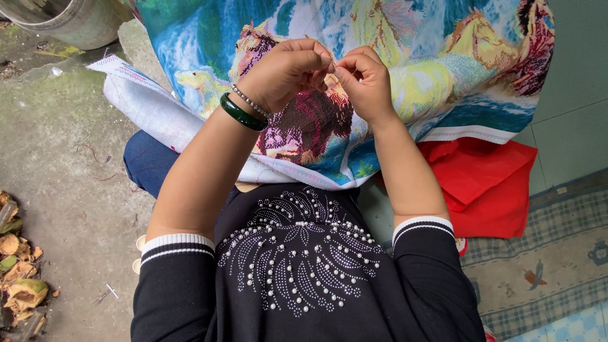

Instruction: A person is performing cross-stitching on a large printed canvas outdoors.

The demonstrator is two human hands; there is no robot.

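Note:
A large cross-stitch cloth (405, 57) with coloured horses and blue water lies over my lap. My left hand (286, 71) and my right hand (366, 81) meet above it, fingertips pinched together on something very thin, likely a needle or thread, too small to make out. On my left wrist sit a green bangle (242, 113) and a beaded bracelet (249, 101). The cloth's white edge (152, 107) hangs down to the left.
A red bag (487, 183) lies on the right beside a checked mat (551, 253). A grey bucket (69, 22) stands at the top left on the concrete floor. Dry husks (19, 272) are piled at the left edge.

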